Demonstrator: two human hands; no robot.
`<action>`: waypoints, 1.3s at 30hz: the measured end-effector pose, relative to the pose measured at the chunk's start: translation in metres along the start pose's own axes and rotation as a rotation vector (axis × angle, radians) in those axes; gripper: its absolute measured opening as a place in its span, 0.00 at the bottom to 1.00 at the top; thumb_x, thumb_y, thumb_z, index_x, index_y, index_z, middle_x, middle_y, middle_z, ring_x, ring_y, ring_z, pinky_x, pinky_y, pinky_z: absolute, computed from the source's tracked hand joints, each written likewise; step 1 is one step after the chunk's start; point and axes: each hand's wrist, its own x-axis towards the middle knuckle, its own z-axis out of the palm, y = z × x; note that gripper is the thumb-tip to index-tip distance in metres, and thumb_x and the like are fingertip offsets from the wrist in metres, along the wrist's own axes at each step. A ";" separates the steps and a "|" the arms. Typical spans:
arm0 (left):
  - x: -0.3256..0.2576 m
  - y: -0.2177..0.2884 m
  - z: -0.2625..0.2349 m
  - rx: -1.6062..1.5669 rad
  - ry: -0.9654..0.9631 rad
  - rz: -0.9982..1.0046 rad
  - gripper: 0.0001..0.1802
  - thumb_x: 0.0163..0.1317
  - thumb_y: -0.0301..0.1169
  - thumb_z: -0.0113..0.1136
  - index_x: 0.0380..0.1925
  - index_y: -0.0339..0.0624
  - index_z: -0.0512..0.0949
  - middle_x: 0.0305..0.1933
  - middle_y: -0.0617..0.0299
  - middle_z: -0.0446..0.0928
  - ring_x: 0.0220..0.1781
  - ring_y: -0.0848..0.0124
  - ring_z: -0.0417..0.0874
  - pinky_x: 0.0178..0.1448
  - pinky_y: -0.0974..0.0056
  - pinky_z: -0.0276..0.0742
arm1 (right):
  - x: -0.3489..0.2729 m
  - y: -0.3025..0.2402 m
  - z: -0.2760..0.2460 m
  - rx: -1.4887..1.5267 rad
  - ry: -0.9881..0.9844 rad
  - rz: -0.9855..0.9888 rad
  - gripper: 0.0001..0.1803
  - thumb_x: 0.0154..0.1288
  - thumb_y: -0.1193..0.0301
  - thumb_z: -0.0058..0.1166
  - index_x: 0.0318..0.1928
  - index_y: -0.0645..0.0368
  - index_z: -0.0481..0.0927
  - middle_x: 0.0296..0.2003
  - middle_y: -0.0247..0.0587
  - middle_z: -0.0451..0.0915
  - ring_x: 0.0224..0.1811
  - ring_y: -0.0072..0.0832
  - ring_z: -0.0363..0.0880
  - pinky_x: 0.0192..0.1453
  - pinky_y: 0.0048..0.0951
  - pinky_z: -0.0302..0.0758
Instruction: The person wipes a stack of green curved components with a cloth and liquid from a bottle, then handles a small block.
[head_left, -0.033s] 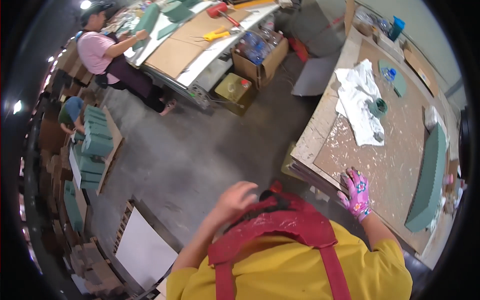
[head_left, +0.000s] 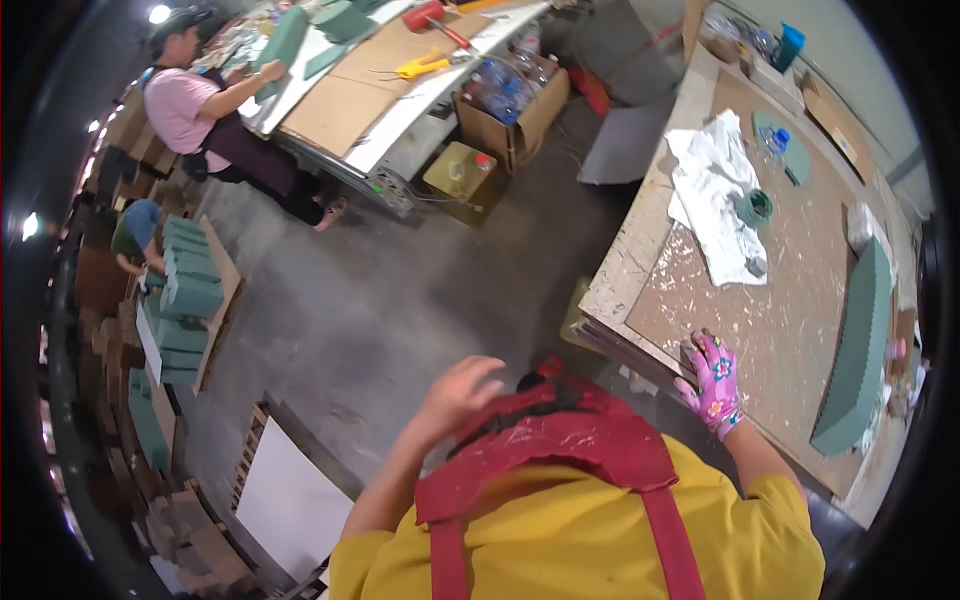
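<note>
My left hand (head_left: 462, 402) is bare and hangs in front of my red apron (head_left: 545, 455), its fingers loosely bent and apart, with nothing in them. On the near left edge of the worktable at the right, my right hand (head_left: 715, 385) lies with its fingers spread, in a pink flowered glove. Beyond it are a crumpled white cloth (head_left: 712, 190) and a green roll-like ring (head_left: 754, 208). A long green block with a serrated edge (head_left: 856, 355) stands along the table's right side. Pale flecks cover the brown board (head_left: 790, 310) under my gloved hand.
A person in a pink shirt (head_left: 185, 105) holds a green piece at the far-left table (head_left: 400, 125). Another person (head_left: 140, 225) bends over green blocks (head_left: 190, 280). A carton of bottles (head_left: 535, 125) and a yellowish can (head_left: 462, 180) stand on the floor. A white panel (head_left: 290, 500) lies lower left.
</note>
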 end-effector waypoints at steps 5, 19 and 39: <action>0.056 -0.028 -0.053 -0.069 -0.057 -0.113 0.16 0.62 0.31 0.59 0.49 0.40 0.76 0.46 0.55 0.78 0.46 0.66 0.78 0.52 0.65 0.74 | 0.009 -0.008 -0.006 0.132 -0.004 0.170 0.25 0.55 0.67 0.57 0.54 0.59 0.74 0.59 0.50 0.69 0.62 0.49 0.66 0.64 0.46 0.63; 0.341 -0.023 -0.139 -0.147 -0.353 0.048 0.11 0.69 0.28 0.49 0.44 0.34 0.77 0.36 0.63 0.81 0.38 0.77 0.76 0.47 0.73 0.69 | 0.161 -0.079 -0.034 2.437 1.190 0.447 0.45 0.65 0.33 0.28 0.72 0.49 0.50 0.70 0.48 0.54 0.66 0.49 0.62 0.70 0.53 0.57; 0.638 0.284 0.002 -0.296 -0.576 0.870 0.12 0.67 0.32 0.53 0.33 0.31 0.78 0.30 0.64 0.79 0.36 0.78 0.76 0.45 0.72 0.70 | 0.179 -0.043 0.024 1.131 1.412 1.333 0.13 0.70 0.66 0.45 0.43 0.62 0.78 0.32 0.32 0.73 0.32 0.21 0.70 0.37 0.26 0.69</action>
